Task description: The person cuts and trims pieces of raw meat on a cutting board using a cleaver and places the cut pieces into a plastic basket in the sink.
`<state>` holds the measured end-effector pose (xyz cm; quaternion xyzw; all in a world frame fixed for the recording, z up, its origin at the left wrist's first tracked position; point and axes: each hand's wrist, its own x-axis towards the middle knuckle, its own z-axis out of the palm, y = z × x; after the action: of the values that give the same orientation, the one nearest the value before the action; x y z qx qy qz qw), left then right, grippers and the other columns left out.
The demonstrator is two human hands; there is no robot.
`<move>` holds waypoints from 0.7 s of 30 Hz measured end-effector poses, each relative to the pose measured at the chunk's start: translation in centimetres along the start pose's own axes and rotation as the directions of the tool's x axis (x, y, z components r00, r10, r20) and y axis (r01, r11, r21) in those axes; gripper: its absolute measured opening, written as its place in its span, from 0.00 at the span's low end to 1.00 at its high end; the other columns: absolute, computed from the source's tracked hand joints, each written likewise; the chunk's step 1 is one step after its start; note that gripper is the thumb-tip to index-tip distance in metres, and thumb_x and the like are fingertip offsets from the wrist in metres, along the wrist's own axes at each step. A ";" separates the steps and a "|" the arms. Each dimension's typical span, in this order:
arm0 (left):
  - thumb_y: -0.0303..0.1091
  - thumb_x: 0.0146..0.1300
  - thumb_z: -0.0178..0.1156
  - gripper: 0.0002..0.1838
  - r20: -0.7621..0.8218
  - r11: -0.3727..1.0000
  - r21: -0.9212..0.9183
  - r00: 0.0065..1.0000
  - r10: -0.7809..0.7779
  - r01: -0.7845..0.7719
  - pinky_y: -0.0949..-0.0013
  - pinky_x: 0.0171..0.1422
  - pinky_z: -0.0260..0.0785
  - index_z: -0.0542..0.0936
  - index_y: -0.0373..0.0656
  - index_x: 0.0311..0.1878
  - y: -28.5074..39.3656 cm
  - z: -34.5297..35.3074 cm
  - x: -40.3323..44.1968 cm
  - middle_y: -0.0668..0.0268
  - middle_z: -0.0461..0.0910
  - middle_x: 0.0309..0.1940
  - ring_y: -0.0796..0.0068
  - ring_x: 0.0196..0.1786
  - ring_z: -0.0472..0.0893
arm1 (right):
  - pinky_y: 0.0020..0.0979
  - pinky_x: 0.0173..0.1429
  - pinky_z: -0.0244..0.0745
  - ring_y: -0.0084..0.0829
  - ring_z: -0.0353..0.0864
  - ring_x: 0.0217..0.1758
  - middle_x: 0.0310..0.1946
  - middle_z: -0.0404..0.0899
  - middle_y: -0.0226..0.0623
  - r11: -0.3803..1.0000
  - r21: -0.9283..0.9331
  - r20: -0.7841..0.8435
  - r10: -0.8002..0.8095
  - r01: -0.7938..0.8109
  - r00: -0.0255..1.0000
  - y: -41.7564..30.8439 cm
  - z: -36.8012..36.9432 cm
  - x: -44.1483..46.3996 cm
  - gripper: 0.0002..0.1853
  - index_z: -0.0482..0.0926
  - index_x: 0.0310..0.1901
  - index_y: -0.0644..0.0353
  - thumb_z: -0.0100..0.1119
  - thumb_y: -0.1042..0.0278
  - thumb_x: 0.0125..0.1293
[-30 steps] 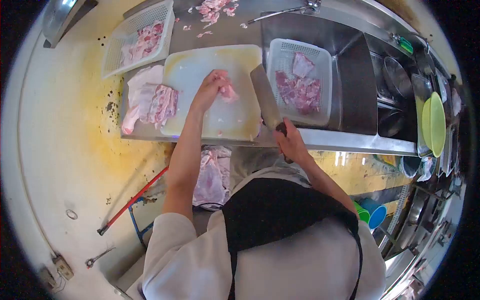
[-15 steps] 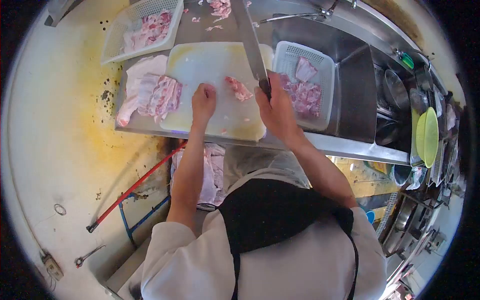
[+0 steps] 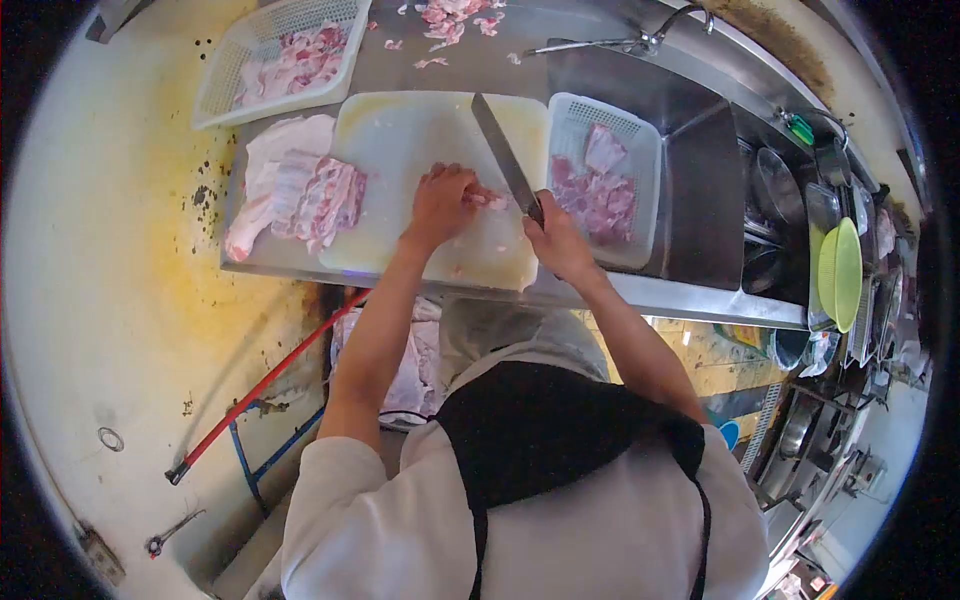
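Observation:
On the white cutting board (image 3: 400, 130) lies a piece of raw meat (image 3: 488, 198), partly covered by my left hand (image 3: 446, 203). That hand's fingers are curled over the meat and hold it. My right hand (image 3: 562, 240) grips the handle of a large kitchen knife (image 3: 505, 150), its blade slanting up and left over the board, just right of the meat. A slab of raw ribs (image 3: 318, 195) with skin and fat sits left of the board. To the right, a white perforated basket (image 3: 655, 190) contains chunks of cut meat (image 3: 598, 195).
Another white basket (image 3: 215, 95) with meat stands at the back left. Meat scraps (image 3: 455, 20) lie on the steel counter behind the board. A faucet (image 3: 648, 43) and sink (image 3: 690, 180) are at the right, beyond them a yellow-green colander (image 3: 847, 275). A red pole (image 3: 265, 385) leans below the counter.
My left hand has moved right and closed over the meat piece. My right hand has lowered the knife, so its blade now lies nearer the board.

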<state>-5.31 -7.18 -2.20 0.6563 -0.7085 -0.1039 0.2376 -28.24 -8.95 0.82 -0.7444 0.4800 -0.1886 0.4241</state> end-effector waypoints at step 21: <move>0.27 0.49 0.64 0.08 -0.004 0.999 -0.053 1.000 -0.003 0.002 0.53 0.48 0.73 0.78 0.45 0.35 1.6 0.8 -3.0 0.60 0.78 0.35 0.54 0.45 0.77 | 0.53 0.44 0.74 0.62 0.81 0.40 0.32 0.80 0.58 1.000 -0.026 0.130 0.006 -0.003 0.992 -2.5 -2.7 -1.3 0.16 0.69 0.53 0.62 0.57 0.66 0.68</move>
<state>-7.01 -4.17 -2.75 0.6509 -0.7043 -0.1215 0.2561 -29.33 -8.59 4.56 -0.7594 0.4554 -0.1326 0.4452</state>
